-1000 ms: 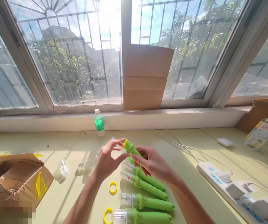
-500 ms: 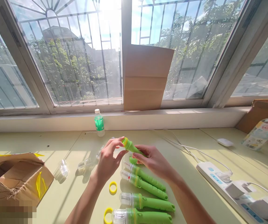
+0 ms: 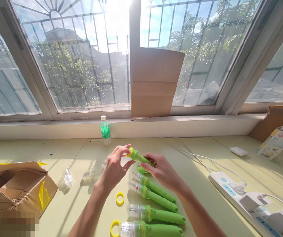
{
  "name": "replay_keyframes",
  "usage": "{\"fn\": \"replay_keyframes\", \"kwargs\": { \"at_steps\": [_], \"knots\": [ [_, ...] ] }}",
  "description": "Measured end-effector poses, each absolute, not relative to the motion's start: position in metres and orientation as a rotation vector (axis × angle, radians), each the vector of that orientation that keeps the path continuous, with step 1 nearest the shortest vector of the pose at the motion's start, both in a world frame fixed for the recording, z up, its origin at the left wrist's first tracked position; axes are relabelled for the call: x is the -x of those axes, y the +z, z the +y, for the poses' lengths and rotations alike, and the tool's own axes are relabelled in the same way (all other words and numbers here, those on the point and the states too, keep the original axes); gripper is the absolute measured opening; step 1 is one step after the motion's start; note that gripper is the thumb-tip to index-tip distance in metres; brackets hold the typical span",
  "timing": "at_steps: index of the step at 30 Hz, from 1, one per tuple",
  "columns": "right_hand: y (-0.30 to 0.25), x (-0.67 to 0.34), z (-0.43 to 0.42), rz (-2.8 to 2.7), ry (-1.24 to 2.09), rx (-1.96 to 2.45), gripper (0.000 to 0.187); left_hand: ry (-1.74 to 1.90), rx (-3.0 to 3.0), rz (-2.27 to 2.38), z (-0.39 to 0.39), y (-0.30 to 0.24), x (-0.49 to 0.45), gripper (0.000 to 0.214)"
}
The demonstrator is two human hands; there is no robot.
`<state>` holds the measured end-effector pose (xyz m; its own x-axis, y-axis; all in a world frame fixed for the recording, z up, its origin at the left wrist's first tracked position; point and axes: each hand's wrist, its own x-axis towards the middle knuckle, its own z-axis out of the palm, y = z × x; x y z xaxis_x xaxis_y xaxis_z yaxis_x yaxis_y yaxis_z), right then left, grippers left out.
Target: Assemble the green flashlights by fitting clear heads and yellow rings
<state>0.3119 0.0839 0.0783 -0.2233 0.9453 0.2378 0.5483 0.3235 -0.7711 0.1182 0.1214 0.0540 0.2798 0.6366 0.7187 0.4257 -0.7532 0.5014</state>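
In the middle of the head view, my right hand (image 3: 160,168) is closed around the narrow end of a green flashlight-like handle (image 3: 139,157). My left hand (image 3: 118,163) has its fingers bent around the wide end, on a yellow ring (image 3: 131,152). The fingertips partly hide that ring. Below my hands lies a row of green handles with clear ribbed caps, among them a large one (image 3: 162,229) nearest me. Another green piece (image 3: 142,170) is partly covered by my right hand. Two loose yellow rings (image 3: 120,194) rest left of the row.
Clear caps (image 3: 66,178) lie left of my left arm. An open cardboard box (image 3: 20,194) sits at far left. A green-labelled bottle (image 3: 105,130) stands by the sill. A white power strip (image 3: 226,187) with plugs and cables lies at right, near a large bottle (image 3: 277,141).
The green handle has tipped slightly, its yellow-ringed end now a little lower and further left. My right thumb is straighter along it. Both hands stay in nearly the same place.
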Motion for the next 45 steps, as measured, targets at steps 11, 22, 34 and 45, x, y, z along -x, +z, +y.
{"fn": "replay_keyframes", "kwargs": {
  "at_steps": [11, 22, 34, 45],
  "knots": [
    [0.08, -0.312, 0.08, -1.764, 0.917, 1.28, 0.026, 1.419, -2.331, 1.002, 0.118, 0.052, -0.119, 0.028],
    [0.086, -0.317, 0.081, -1.887, 0.736, 1.269, 0.021, 1.451, -2.464, 1.023, 0.114, 0.055, -0.118, 0.02],
    [0.086, -0.316, 0.077, -1.768, 0.928, 1.224, 0.016, 1.501, -2.449, 1.012, 0.112, 0.06, -0.116, 0.024],
    [0.088, -0.319, 0.079, -1.983, 0.68, 1.296, 0.034, 1.463, -2.496, 1.073, 0.115, 0.053, -0.119, 0.029]
  ]
}}
